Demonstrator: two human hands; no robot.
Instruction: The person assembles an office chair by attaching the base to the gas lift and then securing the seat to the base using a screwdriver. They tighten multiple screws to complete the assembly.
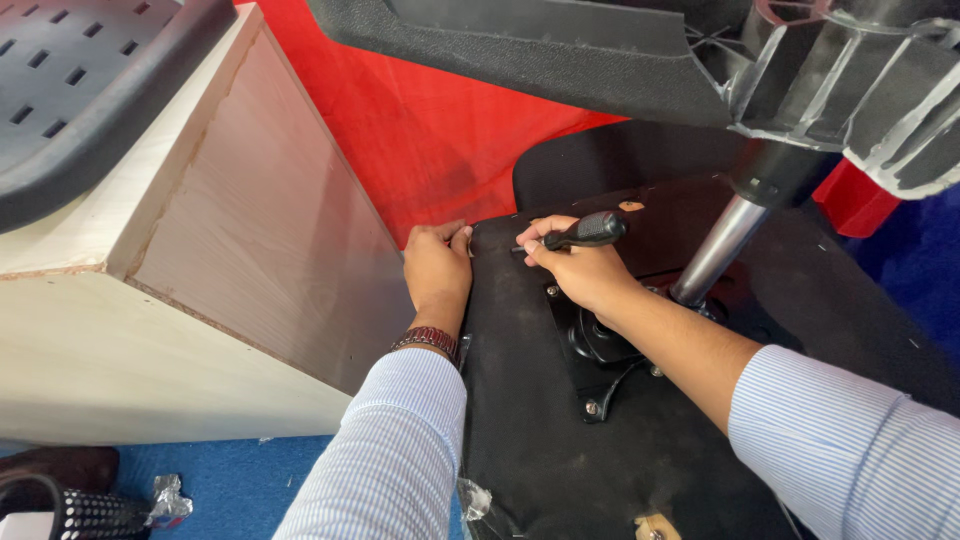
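- The right hand [580, 265] is clamped on a black screwdriver [590, 231], its handle lying sideways in the fist with the tip pointing left, at the far left part of the upturned seat [560, 440].
- The left hand [437, 268] grips the seat's far left edge, fingers curled over it, pressing it against the wooden cabinet [250, 250].
- The seat lies underside up; a metal plate [600, 350] with bolts sits at its middle, and the gas column [715, 250] rises from it toward the star base [860, 80] at far right.
- Judged risk: the tip is close to the left fingers, so a slip off the screw could jab them.
- Judged risk: driving at this flat angle could strip the screw head or tear the black fabric.
- Judged risk: the heavy base overhangs on the right; if the left hand eases, the seat could tip or slide off the cabinet.
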